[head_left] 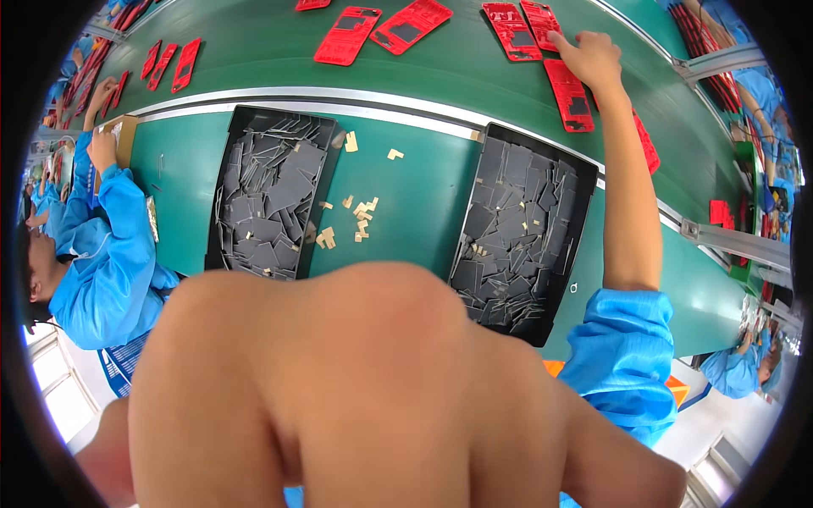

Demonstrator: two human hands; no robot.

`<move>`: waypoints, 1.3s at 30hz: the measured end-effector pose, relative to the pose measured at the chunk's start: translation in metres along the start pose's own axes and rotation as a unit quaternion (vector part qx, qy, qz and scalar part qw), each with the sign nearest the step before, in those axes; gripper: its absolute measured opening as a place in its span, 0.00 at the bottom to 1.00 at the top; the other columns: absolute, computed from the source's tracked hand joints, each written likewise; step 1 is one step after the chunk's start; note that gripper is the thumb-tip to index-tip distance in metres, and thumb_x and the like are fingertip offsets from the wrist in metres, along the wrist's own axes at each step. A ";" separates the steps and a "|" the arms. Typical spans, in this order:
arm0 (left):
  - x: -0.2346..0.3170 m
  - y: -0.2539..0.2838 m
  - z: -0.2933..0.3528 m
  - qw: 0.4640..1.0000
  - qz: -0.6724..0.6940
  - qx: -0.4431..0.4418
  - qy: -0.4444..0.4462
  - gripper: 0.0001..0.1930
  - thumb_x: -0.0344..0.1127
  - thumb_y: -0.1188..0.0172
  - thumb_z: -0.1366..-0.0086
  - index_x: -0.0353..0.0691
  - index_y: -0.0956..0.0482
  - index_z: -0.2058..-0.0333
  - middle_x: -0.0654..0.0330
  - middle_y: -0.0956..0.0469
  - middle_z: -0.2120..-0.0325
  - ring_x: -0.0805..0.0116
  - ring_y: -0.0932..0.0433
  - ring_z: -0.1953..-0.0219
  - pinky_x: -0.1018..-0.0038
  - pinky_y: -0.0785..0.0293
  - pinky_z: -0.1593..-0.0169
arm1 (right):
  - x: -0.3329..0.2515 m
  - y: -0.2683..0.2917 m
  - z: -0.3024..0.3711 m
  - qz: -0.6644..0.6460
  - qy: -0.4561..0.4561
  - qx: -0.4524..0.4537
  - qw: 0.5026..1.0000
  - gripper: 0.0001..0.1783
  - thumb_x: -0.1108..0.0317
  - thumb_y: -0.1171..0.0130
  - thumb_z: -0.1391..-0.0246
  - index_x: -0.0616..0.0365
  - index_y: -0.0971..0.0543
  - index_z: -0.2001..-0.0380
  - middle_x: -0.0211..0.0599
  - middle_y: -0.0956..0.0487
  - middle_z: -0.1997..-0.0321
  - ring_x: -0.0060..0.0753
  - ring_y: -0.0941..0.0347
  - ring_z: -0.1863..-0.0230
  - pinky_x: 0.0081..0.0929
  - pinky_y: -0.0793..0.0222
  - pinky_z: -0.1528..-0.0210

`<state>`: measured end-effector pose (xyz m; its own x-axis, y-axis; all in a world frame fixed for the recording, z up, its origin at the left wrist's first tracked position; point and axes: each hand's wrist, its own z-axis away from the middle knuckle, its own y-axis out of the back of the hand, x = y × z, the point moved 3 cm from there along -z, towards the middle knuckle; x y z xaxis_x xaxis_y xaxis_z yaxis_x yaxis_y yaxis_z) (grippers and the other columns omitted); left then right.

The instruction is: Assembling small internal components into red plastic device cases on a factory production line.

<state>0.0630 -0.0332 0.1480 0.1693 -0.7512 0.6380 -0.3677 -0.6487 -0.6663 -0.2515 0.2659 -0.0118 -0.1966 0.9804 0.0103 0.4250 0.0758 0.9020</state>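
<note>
My right hand point(590, 61) reaches far out over the green conveyor belt at the upper right. Its thumb side meets the edge of a red phone-shaped plate point(539, 13), with the fingers apart from the thumb. Beside it lie another red plate point(512, 32) and, just below, a red plate with a dark patch point(567, 97). My left hand point(364, 372) is very close to the camera and fills the lower middle. Its knuckles face up and the fingertips are out of sight, so I cannot see anything held.
Two black trays point(222, 245) point(584, 229) of dark grey flat pieces stand on the green table. Small cream-coloured pieces point(362, 216) lie scattered between them. A metal rail point(381, 103) separates table and belt. A co-worker in a blue sleeve point(118, 245) works at left.
</note>
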 end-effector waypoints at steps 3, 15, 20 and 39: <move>0.001 0.001 -0.005 0.999 -0.033 0.024 -0.016 0.20 0.47 0.49 0.26 0.36 0.21 0.69 0.60 0.22 0.72 0.65 0.25 0.73 0.58 0.21 0.64 | -0.014 -0.010 -0.010 -0.022 -0.083 -0.142 0.986 0.34 0.35 0.37 0.46 0.58 0.14 0.56 0.49 0.18 0.47 0.58 0.25 0.41 0.66 0.36 0.41; -0.049 -0.006 -0.068 0.809 -0.543 0.107 -0.197 0.20 0.32 0.30 0.36 0.33 0.22 0.47 0.60 0.19 0.57 0.66 0.20 0.54 0.68 0.24 0.47 | -0.058 0.165 0.064 -0.589 0.035 -0.151 0.793 0.11 0.79 0.37 0.41 0.66 0.17 0.55 0.32 0.15 0.65 0.18 0.20 0.63 0.19 0.24 0.61; -0.079 0.022 -0.069 0.864 -0.493 -0.040 0.098 0.09 0.30 0.36 0.31 0.31 0.17 0.57 0.60 0.15 0.64 0.76 0.18 0.57 0.73 0.22 0.51 | -0.083 0.215 0.100 -0.616 0.057 -0.189 0.762 0.12 0.78 0.38 0.39 0.66 0.17 0.53 0.30 0.15 0.65 0.11 0.26 0.73 0.15 0.31 0.71; -0.038 0.035 -0.074 0.967 -0.171 0.184 -0.049 0.21 0.37 0.56 0.23 0.24 0.29 0.42 0.36 0.20 0.50 0.44 0.15 0.51 0.57 0.13 0.54 | -0.110 0.152 0.173 -0.311 0.295 -0.079 0.900 0.10 0.72 0.32 0.52 0.54 0.13 0.63 0.32 0.25 0.59 0.30 0.27 0.66 0.34 0.31 0.62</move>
<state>-0.0242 -0.0186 0.1293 0.3160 -0.4821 0.8171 0.0722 -0.8465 -0.5274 -0.0123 0.2006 0.0495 -0.8075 0.4865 -0.3335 -0.0520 0.5045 0.8619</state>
